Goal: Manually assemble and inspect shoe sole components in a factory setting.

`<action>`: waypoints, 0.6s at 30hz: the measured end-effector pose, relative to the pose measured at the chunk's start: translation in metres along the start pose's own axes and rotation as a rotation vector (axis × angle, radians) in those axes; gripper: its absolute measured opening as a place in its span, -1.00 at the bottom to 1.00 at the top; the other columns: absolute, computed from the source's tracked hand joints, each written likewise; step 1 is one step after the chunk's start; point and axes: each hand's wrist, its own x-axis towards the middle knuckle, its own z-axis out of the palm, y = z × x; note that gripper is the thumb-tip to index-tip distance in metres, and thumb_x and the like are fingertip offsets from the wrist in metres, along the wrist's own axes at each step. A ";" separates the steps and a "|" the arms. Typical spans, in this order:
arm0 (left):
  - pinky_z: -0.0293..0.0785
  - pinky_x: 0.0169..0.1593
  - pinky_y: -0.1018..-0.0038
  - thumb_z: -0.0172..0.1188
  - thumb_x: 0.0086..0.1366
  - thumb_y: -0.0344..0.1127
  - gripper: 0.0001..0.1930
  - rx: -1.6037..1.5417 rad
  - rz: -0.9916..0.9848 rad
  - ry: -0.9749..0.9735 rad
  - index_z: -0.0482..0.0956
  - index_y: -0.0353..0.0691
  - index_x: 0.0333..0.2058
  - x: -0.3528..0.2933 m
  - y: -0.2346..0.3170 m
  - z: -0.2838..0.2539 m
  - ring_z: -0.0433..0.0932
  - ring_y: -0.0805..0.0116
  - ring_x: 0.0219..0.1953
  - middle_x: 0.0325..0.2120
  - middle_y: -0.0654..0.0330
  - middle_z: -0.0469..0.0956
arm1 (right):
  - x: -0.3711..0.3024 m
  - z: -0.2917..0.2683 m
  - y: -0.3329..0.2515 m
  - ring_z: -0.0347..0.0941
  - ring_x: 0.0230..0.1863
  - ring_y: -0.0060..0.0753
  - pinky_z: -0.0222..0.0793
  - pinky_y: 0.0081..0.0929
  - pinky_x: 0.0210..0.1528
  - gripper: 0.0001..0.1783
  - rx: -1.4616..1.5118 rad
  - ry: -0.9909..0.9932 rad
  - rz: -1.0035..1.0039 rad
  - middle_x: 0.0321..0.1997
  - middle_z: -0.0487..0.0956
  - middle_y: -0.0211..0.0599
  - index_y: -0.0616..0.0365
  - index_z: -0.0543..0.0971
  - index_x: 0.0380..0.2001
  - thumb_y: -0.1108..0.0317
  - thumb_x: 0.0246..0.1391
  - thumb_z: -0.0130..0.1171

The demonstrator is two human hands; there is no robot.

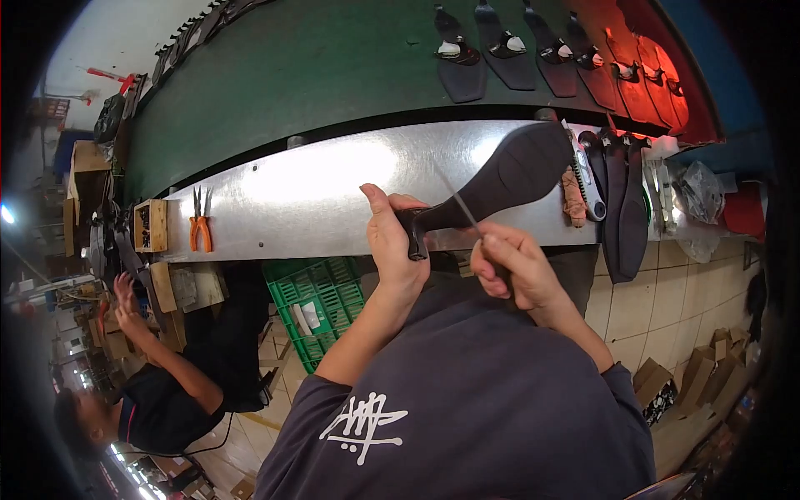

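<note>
My left hand (395, 237) grips the heel end of a black shoe sole (517, 171), thumb pointing up. The sole's broad front part extends to the right above the metal worktop, and a glossy black heel piece (417, 235) juts down beside my fingers. In my right hand (517, 265) is a thin, narrow metal blade (459, 200), pointing up and left across the sole's narrow middle. My fingers are closed round its lower end, so its handle is mostly hidden.
Pliers with orange handles (200, 232) and a small wooden box (151, 226) lie left on the worktop (292, 200). A utility knife (586, 179) and black soles (621, 208) lie right. More soles (508, 58) line the green belt (333, 75). A green crate (315, 304) and another person (167, 375) are left.
</note>
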 end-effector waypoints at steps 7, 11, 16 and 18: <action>0.14 -0.70 0.59 -0.08 0.30 0.33 -0.42 -0.274 -0.351 -0.034 0.37 -0.15 -0.44 0.009 -0.004 -0.006 0.26 0.47 -0.78 -0.71 0.26 0.40 | 0.006 0.012 0.010 0.45 -0.53 -0.48 0.33 -0.52 -0.47 -0.81 -1.120 0.243 -0.660 -0.48 0.54 -0.21 0.31 0.58 -0.21 0.59 0.08 0.10; 0.11 -0.72 0.61 -0.04 0.28 0.34 -0.43 -0.282 -0.382 -0.110 0.37 -0.13 -0.46 0.009 -0.004 -0.005 0.24 0.48 -0.80 -0.70 0.26 0.40 | 0.005 0.014 0.013 0.45 -0.55 -0.34 0.33 -0.46 -0.48 -0.79 -1.200 0.219 -0.741 -0.48 0.52 -0.16 0.28 0.57 -0.20 0.58 0.05 0.13; 0.05 -0.72 0.62 -0.01 0.26 0.33 -0.44 -0.191 -0.483 0.101 0.37 -0.11 -0.49 0.011 0.001 0.004 0.19 0.49 -0.81 -0.69 0.30 0.38 | -0.001 0.021 0.013 0.49 -0.49 -0.15 0.38 -0.33 -0.47 -0.82 -1.320 0.183 -0.747 -0.47 0.50 -0.23 0.19 0.53 -0.23 0.49 0.04 0.18; 0.04 -0.72 0.62 0.00 0.26 0.33 -0.45 -0.250 -0.485 0.053 0.37 -0.10 -0.50 0.018 -0.005 0.002 0.19 0.49 -0.80 -0.68 0.31 0.38 | -0.008 0.029 0.018 0.49 -0.50 -0.15 0.38 -0.34 -0.47 -0.83 -1.365 0.064 -0.747 -0.47 0.50 -0.23 0.19 0.53 -0.25 0.49 0.04 0.18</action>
